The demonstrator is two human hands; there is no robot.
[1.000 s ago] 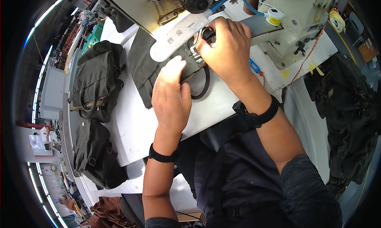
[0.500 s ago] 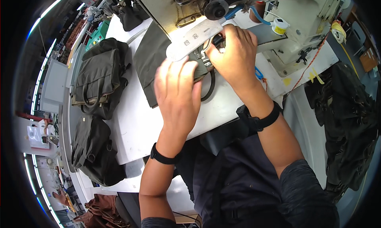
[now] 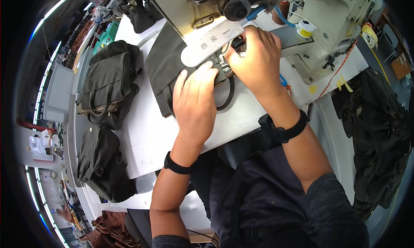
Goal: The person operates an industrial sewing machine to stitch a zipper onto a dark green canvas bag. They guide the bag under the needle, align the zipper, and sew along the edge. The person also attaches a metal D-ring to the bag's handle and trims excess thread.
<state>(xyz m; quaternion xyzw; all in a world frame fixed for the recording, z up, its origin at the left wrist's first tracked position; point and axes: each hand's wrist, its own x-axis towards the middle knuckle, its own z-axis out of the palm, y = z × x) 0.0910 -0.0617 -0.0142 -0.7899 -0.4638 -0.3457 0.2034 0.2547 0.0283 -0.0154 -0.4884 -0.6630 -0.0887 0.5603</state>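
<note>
A dark olive fabric bag (image 3: 161, 62) lies on the white table under an industrial sewing machine (image 3: 336, 36). My left hand (image 3: 195, 103) rests flat on its near part, fingers stretched toward the metal presser foot (image 3: 225, 66). Close beside that foot, my right hand (image 3: 258, 60) has its thumb and fingers closed around something dark. The fingers hide most of it, so I cannot tell what it is. A dark looped handle (image 3: 231, 94) of the bag curves out between my hands. The machine's pale rounded cover (image 3: 211, 45) hides part of the fabric.
Two similar dark bags (image 3: 108, 82) (image 3: 101, 161) lie along the table's left side. A heap of dark bags (image 3: 375, 131) lies at the right. Blue air tubing (image 3: 282, 17) runs by the machine head, and a reddish cord (image 3: 334, 75) hangs at its right. Brown fabric (image 3: 112, 228) is at lower left.
My left hand has shifted slightly right on the bag, and its index finger and thumb positions differ. My right hand stays by the presser foot, almost unmoved. The bag looks nearly still.
</note>
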